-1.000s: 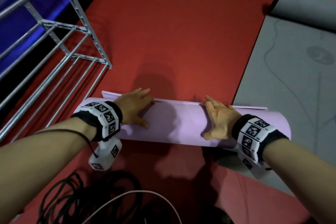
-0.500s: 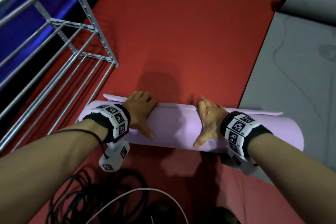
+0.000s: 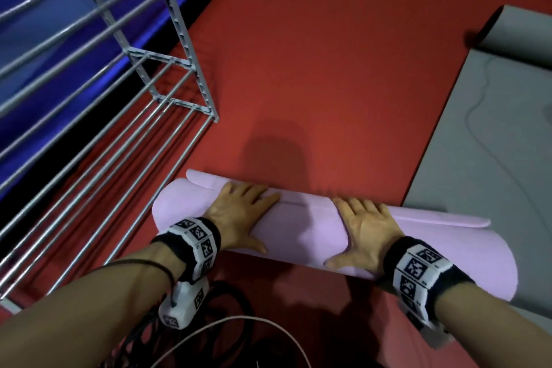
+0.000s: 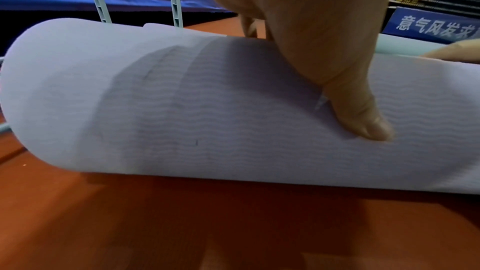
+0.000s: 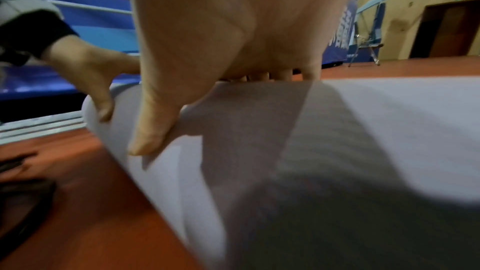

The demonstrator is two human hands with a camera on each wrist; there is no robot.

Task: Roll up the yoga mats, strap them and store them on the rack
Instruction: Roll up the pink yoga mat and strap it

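A lilac yoga mat [image 3: 301,230] lies rolled into a thick cylinder on the red floor, its loose end still flat on the floor along the far side. My left hand [image 3: 239,212] lies flat on top of the roll [image 4: 207,110] left of centre, fingers over the far side and thumb on the near side. My right hand [image 3: 361,227] presses the roll [image 5: 337,130] right of centre the same way, fingers straight. A grey yoga mat [image 3: 484,140] lies unrolled on the right, its far end curled. The metal rack [image 3: 125,92] stands at the left.
Black and white cables [image 3: 227,334] lie on the floor close to me, below the roll. A blue mat [image 3: 44,39] lies behind the rack. The red floor [image 3: 328,69] stretches beyond the roll. The roll's right end overlaps the grey mat.
Both hands have pushed the lilac roll forward, and less loose mat shows beyond it. My view has shifted, so the rack looks closer.
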